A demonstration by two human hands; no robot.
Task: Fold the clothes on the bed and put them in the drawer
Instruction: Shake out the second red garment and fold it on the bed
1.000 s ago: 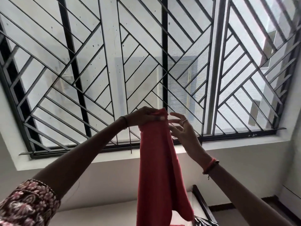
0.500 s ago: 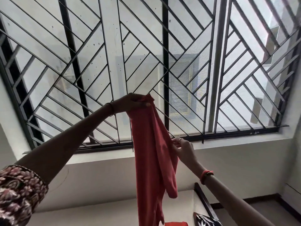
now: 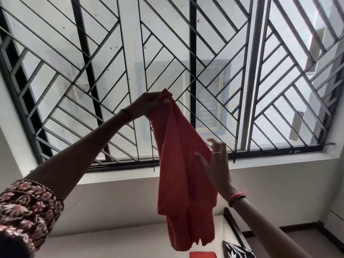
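The red cloth (image 3: 178, 164) is hanging in the air in front of the window (image 3: 204, 62), well above the bed (image 3: 121, 244). It is drooping in long vertical folds, gathered to a point at the top, widening toward the middle, with its uneven lower hem dangling over the bed without touching it.

The left hand (image 3: 152, 103) is holding the cloth up by that top point. Its arm is reaching up and forward from the lower left, nearly straight, with a patterned sleeve (image 3: 28, 207) covering the upper part and a thin band circling the wrist. The fingers are curling over and pinching the bunched top edge, the thumb pressing on the near side.

The right hand (image 3: 217, 164) is rising from the lower right, its forearm slanting up and a red bracelet (image 3: 237, 198) sitting on the wrist. This hand is standing wide, gripping nothing: the thumb is lying against the cloth's right edge about halfway down, and the fingers are spreading loosely upward just past that edge, one wearing a ring (image 3: 216, 152). Whether the fingers are touching the back of the cloth is hidden.

On the bed, below the hem, a second red piece (image 3: 202, 255) is lying flat, with a black-and-white patterned item (image 3: 236, 250) just beside it, near the dark bed frame (image 3: 234, 226). Behind everything, a metal grille (image 3: 89, 71) of diagonal bars is covering the window.
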